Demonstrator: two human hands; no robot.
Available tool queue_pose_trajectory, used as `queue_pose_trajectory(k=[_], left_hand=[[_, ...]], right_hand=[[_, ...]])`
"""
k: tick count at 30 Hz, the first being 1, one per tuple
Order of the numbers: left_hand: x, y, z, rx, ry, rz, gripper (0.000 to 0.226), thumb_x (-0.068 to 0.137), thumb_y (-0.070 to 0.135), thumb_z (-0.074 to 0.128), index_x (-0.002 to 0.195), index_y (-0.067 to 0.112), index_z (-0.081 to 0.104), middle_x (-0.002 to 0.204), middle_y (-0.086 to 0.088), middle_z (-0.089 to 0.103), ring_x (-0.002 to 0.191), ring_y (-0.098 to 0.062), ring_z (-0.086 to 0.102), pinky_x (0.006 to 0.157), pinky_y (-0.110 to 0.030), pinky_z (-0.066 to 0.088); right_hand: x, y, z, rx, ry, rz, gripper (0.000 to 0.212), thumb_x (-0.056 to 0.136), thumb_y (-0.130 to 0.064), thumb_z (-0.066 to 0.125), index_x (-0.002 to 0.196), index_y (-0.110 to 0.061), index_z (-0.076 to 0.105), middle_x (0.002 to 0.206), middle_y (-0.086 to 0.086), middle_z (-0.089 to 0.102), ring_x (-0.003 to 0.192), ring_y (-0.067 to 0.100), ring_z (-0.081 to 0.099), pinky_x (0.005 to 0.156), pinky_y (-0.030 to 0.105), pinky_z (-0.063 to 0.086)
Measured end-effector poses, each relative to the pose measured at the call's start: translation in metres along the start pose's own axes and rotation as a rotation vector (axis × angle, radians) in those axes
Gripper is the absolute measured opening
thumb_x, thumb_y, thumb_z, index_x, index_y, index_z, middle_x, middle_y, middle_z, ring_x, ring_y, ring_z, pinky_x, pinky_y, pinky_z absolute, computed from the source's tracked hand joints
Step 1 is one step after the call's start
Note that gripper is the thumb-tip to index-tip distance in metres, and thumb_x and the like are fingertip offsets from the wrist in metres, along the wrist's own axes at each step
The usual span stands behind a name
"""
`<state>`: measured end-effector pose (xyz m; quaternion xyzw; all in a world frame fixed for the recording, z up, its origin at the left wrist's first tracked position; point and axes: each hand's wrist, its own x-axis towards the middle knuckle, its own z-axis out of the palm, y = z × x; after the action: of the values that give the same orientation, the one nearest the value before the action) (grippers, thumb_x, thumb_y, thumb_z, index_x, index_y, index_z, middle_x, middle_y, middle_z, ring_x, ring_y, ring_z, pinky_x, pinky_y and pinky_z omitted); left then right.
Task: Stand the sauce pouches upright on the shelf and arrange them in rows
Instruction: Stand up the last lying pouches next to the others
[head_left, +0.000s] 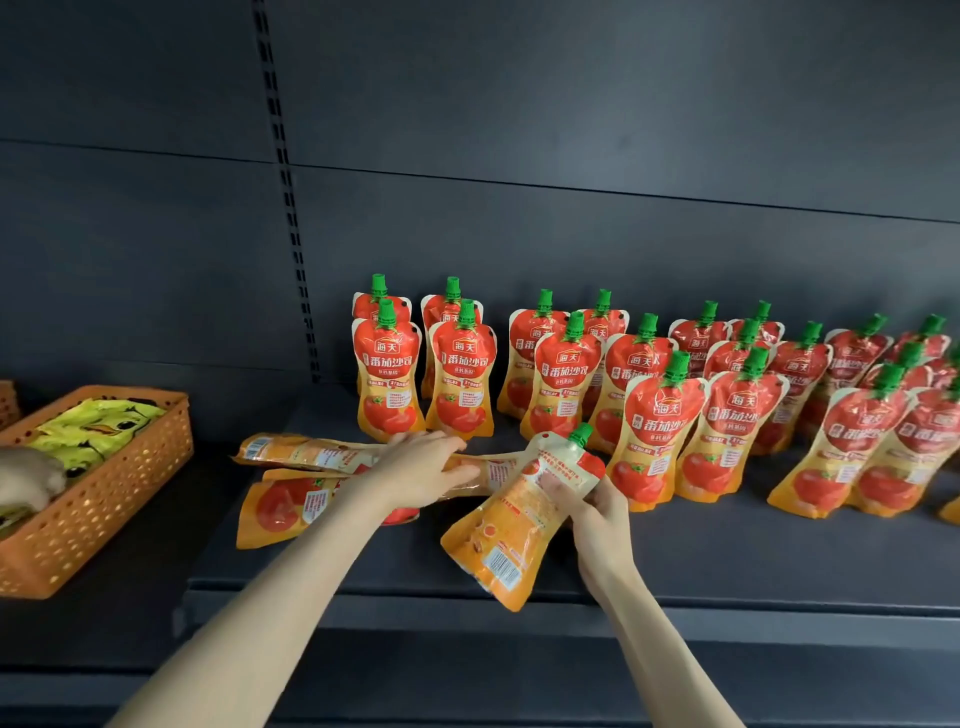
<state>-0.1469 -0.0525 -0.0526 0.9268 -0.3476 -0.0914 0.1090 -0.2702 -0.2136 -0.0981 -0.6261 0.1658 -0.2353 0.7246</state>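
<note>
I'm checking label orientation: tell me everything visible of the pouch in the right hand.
The pouch is glossy flexible film, orange-yellow with red near the neck and a green cap pointing up-right. Its back faces the camera, barcode at the lower end. It is tilted, lower end over the shelf front edge, held near its top by the right hand.

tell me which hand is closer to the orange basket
Left. The left hand rests on the lying pouches right of the basket; the right hand holds a pouch farther right.
</note>
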Motion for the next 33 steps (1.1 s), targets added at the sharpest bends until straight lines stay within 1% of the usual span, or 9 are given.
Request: queue_pose_trajectory(k=[3,5,8,12,15,19,27,30,33], left_hand=[[0.009,-0.001,0.003,0.079,-0.036,0.011,0.054,0.095,0.048,0.040,0.141,0.020,0.036,0.146,-0.001,0.037,0.133,-0.025,0.034,0.107,-0.040,0.025],[0.016,-0.002,0.003,0.106,-0.031,0.012,0.060,0.091,0.050,0.047,0.141,0.019,0.035,0.145,-0.003,0.035,0.133,-0.025,0.034,0.107,-0.041,0.024],[0.026,-0.002,-0.002,0.096,-0.072,0.008,0.065,0.083,0.052,0.058,0.137,0.019,0.042,0.136,-0.006,0.039,0.129,-0.027,0.035,0.105,-0.041,0.026],[0.031,-0.004,0.000,0.039,-0.022,0.020,0.050,0.081,0.047,0.062,0.125,0.024,0.051,0.124,-0.005,0.044,0.119,-0.025,0.040,0.098,-0.039,0.027],[0.031,-0.009,0.005,-0.115,0.062,0.038,0.039,0.079,0.045,0.067,0.110,0.025,0.053,0.112,0.002,0.052,0.107,-0.020,0.049,0.094,-0.039,0.033],[0.029,-0.014,0.003,-0.411,0.091,0.062,0.029,0.077,0.037,0.073,0.093,0.029,0.050,0.098,0.008,0.063,0.093,-0.012,0.060,0.083,-0.037,0.050],[0.021,-0.014,0.000,-0.636,0.234,0.103,0.034,0.074,0.028,0.076,0.097,0.018,0.054,0.102,0.006,0.065,0.096,-0.007,0.061,0.082,-0.029,0.052],[0.014,-0.010,-0.002,-0.780,0.345,0.085,0.036,0.073,0.026,0.077,0.097,0.016,0.051,0.102,0.005,0.064,0.096,-0.006,0.060,0.080,-0.027,0.052],[0.006,-0.001,-0.002,-0.927,0.491,0.031,0.041,0.074,0.022,0.077,0.101,0.012,0.048,0.099,0.011,0.062,0.091,0.002,0.058,0.071,-0.017,0.049]], right_hand=[[0.000,0.001,-0.002,0.000,-0.021,0.015,0.020,0.084,-0.010,0.065,0.104,-0.011,0.063,0.100,0.009,0.071,0.096,0.026,0.068,0.083,0.042,0.055],[0.000,0.000,-0.002,0.003,-0.028,0.017,0.021,0.084,-0.010,0.065,0.105,-0.011,0.062,0.101,0.009,0.071,0.095,0.024,0.069,0.079,0.037,0.056],[0.000,-0.001,-0.002,0.019,-0.044,0.012,0.020,0.085,-0.009,0.064,0.104,-0.012,0.062,0.099,0.007,0.072,0.093,0.022,0.069,0.074,0.031,0.056],[0.001,0.000,-0.003,0.033,-0.050,0.014,0.025,0.082,-0.014,0.070,0.106,-0.011,0.063,0.101,0.008,0.072,0.095,0.024,0.069,0.082,0.039,0.056],[0.002,0.000,-0.005,0.057,-0.043,0.007,0.030,0.078,-0.017,0.071,0.106,-0.010,0.064,0.103,0.010,0.071,0.098,0.027,0.068,0.085,0.042,0.054],[0.001,-0.001,-0.005,0.093,-0.042,0.002,0.034,0.075,-0.020,0.072,0.107,-0.010,0.063,0.102,0.009,0.071,0.097,0.027,0.068,0.082,0.040,0.055],[-0.002,-0.009,-0.003,0.136,-0.065,-0.033,0.035,0.074,-0.022,0.068,0.108,-0.011,0.063,0.103,0.009,0.072,0.097,0.028,0.068,0.083,0.041,0.055],[0.000,-0.022,0.002,0.097,-0.074,-0.116,0.024,0.082,-0.010,0.068,0.105,-0.010,0.064,0.099,0.006,0.073,0.093,0.023,0.069,0.074,0.033,0.057],[0.006,-0.032,0.007,0.033,-0.038,-0.201,0.018,0.085,-0.006,0.063,0.103,-0.009,0.065,0.095,0.003,0.074,0.090,0.019,0.070,0.070,0.027,0.056]])
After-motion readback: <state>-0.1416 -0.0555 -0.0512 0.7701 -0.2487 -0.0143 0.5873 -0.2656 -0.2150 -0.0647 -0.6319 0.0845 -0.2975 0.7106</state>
